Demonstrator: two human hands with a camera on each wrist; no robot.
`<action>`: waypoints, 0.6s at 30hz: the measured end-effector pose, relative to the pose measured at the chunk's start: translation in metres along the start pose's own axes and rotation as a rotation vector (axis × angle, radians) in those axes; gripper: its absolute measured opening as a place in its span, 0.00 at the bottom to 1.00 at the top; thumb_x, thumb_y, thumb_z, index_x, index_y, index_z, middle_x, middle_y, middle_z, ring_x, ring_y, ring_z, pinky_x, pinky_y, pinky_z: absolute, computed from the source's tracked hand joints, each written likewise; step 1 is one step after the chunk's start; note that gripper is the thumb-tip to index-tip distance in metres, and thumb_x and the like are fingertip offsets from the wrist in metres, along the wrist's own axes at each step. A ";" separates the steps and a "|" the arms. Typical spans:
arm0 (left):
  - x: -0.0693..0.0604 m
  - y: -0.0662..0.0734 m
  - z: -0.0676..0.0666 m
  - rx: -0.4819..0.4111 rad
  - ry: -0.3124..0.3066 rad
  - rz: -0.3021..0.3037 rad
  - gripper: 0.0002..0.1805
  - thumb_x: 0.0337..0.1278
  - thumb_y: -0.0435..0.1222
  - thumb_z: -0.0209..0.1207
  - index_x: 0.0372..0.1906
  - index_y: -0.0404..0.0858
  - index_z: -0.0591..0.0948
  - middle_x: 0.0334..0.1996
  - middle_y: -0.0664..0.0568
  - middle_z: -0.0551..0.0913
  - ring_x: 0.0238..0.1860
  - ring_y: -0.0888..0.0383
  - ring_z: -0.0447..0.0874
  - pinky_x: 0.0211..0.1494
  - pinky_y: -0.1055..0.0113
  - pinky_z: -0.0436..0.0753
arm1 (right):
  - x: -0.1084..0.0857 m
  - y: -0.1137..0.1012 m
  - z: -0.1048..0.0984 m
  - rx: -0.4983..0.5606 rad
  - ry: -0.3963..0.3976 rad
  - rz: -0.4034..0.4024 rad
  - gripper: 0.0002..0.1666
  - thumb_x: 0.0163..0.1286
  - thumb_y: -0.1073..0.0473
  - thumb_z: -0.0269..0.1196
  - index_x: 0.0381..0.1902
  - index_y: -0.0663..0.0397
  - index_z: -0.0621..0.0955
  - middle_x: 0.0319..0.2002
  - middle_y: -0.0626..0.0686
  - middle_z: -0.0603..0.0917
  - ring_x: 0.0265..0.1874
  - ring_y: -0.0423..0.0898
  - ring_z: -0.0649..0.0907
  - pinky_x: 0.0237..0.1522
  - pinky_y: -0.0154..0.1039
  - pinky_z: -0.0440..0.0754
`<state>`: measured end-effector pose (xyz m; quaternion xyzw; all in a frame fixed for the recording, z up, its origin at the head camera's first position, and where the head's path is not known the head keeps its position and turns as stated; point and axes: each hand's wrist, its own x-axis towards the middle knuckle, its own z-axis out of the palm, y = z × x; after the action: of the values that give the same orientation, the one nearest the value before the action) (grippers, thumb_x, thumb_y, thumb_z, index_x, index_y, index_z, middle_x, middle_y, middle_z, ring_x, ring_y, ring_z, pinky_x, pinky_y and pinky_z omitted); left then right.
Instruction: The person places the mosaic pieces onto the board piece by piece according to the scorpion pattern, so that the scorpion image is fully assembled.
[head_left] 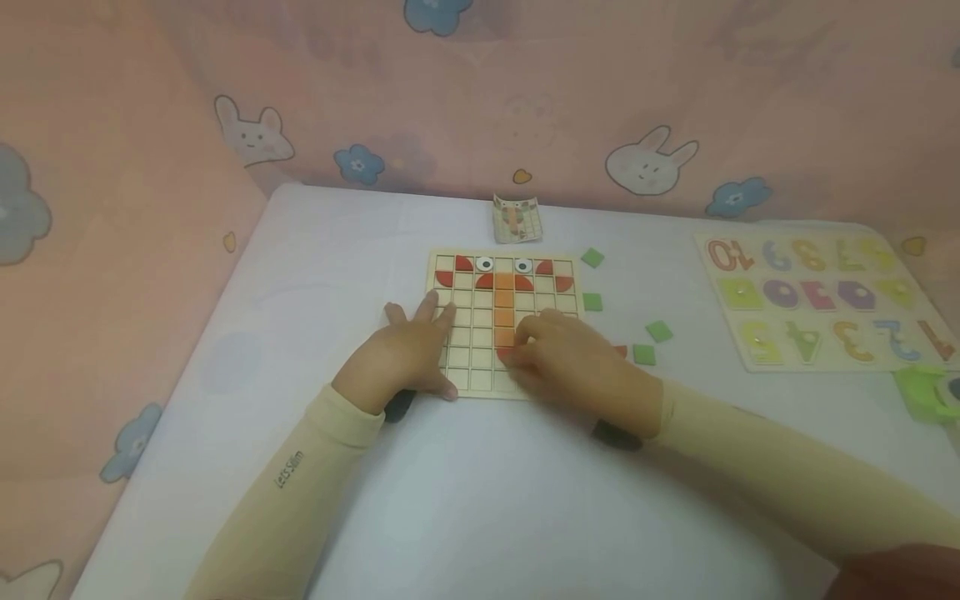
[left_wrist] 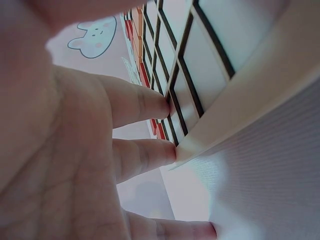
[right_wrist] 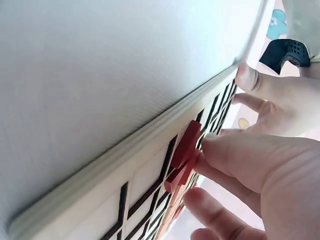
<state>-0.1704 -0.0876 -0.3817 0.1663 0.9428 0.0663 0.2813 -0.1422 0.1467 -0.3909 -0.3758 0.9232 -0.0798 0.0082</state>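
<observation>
A wooden grid board (head_left: 461, 358) lies on the table, holding red quarter-round tiles (head_left: 444, 279), two eye tiles (head_left: 485, 265) and a column of orange square tiles (head_left: 504, 298). My left hand (head_left: 397, 354) rests with spread fingers on the board's left edge; in the left wrist view its fingers (left_wrist: 140, 102) touch the rim and grid. Over the lower middle of the board, my right hand (head_left: 573, 362) pinches a red tile (right_wrist: 187, 145) between thumb and finger. Beside it sits another red tile (right_wrist: 175, 180), below the orange column. The right hand hides the board's lower right.
Green square tiles (head_left: 644, 355) lie right of the board, and a red tile (head_left: 621, 351) peeks out beside the right hand. Behind stands a small curled picture card (head_left: 517, 220). A number puzzle board (head_left: 817, 300) and a green object (head_left: 921, 392) are at far right.
</observation>
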 end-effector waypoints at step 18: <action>-0.002 -0.001 -0.001 0.002 -0.002 0.003 0.71 0.47 0.56 0.81 0.87 0.40 0.48 0.86 0.39 0.39 0.77 0.17 0.42 0.57 0.40 0.83 | -0.009 0.018 -0.015 0.131 -0.042 0.254 0.11 0.75 0.53 0.67 0.48 0.46 0.93 0.45 0.48 0.86 0.49 0.51 0.80 0.55 0.48 0.79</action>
<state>-0.1695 -0.0889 -0.3801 0.1681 0.9423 0.0655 0.2822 -0.1498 0.1680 -0.3795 -0.2561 0.9558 -0.1303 0.0619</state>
